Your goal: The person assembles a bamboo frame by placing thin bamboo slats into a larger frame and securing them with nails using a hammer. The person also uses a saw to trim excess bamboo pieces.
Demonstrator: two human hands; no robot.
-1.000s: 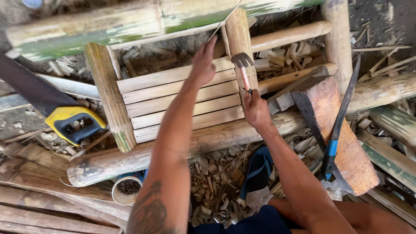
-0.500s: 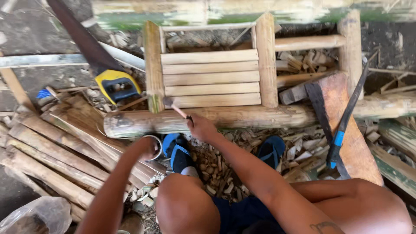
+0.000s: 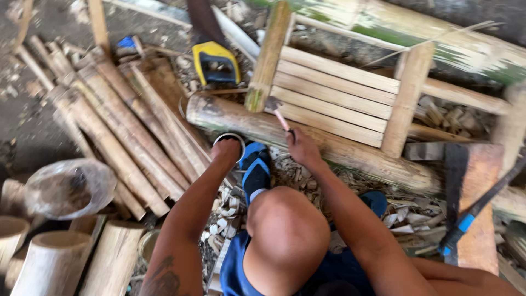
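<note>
Right hand (image 3: 303, 149) is gripping a small hammer (image 3: 278, 113), fingers closed around the handle, head sitting just above the hand against the bamboo slat frame (image 3: 334, 94). Left hand (image 3: 227, 150) is dipping into a small round tin (image 3: 230, 140); finger spread cannot be told. Thick bamboo pole (image 3: 350, 156) is lying just beyond both hands. Yellow-handled saw (image 3: 216, 61) is lying farther up.

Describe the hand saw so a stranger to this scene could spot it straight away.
Start at the slatted bamboo frame lying across the thick bamboo log. Just left of the frame's upright corner post, on the littered ground above the pile of split bamboo lengths, lies the hand saw. Its bright yellow and dark grip, with a dark blade running upward, is the only yellow thing there.
</note>
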